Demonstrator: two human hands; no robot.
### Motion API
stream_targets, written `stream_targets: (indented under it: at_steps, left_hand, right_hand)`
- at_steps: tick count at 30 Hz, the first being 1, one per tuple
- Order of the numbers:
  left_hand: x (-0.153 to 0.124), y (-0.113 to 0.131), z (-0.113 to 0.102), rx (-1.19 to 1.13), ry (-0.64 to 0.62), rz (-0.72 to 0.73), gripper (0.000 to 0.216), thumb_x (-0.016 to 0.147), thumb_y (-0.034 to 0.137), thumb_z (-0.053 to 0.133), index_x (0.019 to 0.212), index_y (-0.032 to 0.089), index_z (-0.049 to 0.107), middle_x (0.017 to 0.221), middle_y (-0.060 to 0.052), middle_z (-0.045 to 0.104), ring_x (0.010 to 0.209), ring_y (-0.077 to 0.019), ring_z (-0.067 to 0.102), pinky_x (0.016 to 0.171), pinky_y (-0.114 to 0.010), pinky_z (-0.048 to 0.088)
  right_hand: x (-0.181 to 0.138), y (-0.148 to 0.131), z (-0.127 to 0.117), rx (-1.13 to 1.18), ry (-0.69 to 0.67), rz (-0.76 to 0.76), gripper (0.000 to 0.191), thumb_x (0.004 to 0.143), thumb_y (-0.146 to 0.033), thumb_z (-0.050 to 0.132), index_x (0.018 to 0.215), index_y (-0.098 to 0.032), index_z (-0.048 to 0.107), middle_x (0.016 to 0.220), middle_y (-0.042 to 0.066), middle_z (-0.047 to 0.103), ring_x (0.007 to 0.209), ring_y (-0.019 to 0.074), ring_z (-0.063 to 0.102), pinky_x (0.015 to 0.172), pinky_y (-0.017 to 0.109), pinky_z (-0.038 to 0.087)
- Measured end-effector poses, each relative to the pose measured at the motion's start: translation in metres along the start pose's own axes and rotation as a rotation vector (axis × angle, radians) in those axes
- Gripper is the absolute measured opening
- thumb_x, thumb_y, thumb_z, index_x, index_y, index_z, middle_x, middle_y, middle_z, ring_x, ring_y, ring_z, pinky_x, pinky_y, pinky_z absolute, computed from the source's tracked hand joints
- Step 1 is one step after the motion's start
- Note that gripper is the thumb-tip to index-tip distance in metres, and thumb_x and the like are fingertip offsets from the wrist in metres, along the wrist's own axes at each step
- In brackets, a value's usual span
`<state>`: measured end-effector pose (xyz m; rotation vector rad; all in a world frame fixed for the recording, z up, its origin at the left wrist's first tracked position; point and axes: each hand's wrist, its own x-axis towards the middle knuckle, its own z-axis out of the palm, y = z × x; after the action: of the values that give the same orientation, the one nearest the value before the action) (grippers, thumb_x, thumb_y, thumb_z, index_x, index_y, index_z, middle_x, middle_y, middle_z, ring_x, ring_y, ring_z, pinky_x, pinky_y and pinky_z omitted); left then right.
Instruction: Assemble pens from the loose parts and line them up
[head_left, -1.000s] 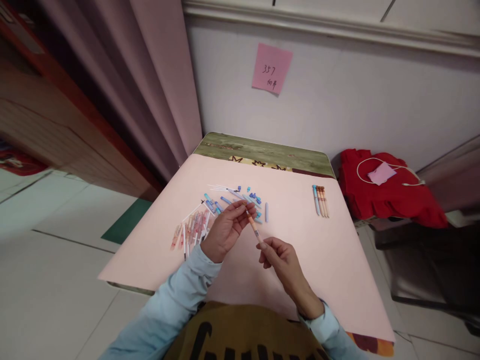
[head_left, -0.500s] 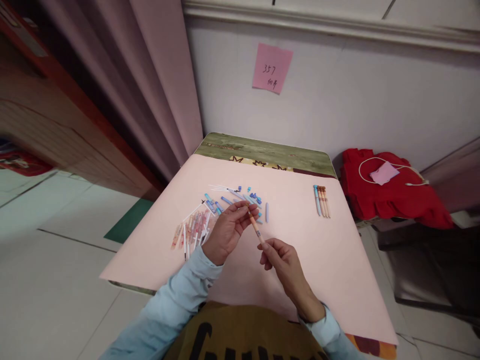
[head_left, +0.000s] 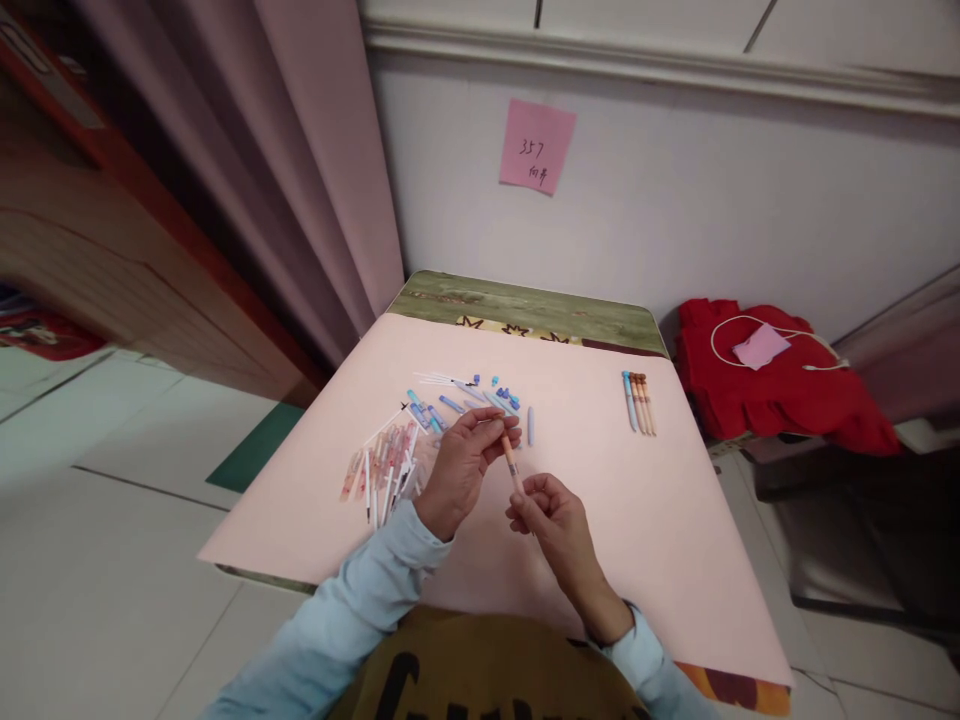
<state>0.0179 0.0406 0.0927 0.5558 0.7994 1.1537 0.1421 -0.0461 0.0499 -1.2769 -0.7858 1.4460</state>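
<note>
You hold a tan pen (head_left: 511,460) over the pink sheet (head_left: 637,560). Your left hand (head_left: 463,460) pinches its top end, near eleven o'clock, and your right hand (head_left: 555,518) pinches its bottom end, near five. From that pen, four pens (head_left: 638,403) lie side by side at two o'clock, pink tubes (head_left: 390,450) lie heaped at nine, and little blue caps (head_left: 505,394) lie at twelve.

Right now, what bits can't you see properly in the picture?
All in the head view:
Far end of the pen: mostly hidden by the left hand.
The stretch of pen in the right hand: covered by its fingers.
Print on the pen: too small to read.
Letters on the brown garment: cut off by the bottom edge.
</note>
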Motion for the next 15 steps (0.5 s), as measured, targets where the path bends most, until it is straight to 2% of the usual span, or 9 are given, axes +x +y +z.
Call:
stream_targets:
  at_steps: [9, 15]
  left_hand:
    - [-0.0040, 0.0005, 0.0076, 0.054, 0.011, 0.028, 0.028, 0.069, 0.023, 0.079, 0.091, 0.014, 0.064, 0.088, -0.006, 0.073, 0.076, -0.0172, 0.070, 0.087, -0.038, 0.053]
    - [-0.0046, 0.0015, 0.0095, 0.183, 0.015, 0.110, 0.031, 0.074, 0.039, 0.077, 0.088, 0.013, 0.066, 0.087, -0.008, 0.074, 0.076, -0.0192, 0.070, 0.079, -0.037, 0.055]
  right_hand:
    - [-0.0050, -0.0058, 0.0030, -0.030, 0.018, -0.010, 0.043, 0.073, -0.055, 0.076, 0.084, -0.018, 0.057, 0.065, 0.003, 0.068, 0.059, 0.0153, 0.064, 0.060, 0.028, 0.054]
    - [-0.0060, -0.0054, -0.0019, -0.034, 0.032, -0.032, 0.041, 0.073, -0.054, 0.076, 0.084, -0.018, 0.059, 0.068, 0.004, 0.070, 0.063, 0.0158, 0.065, 0.063, 0.029, 0.054]
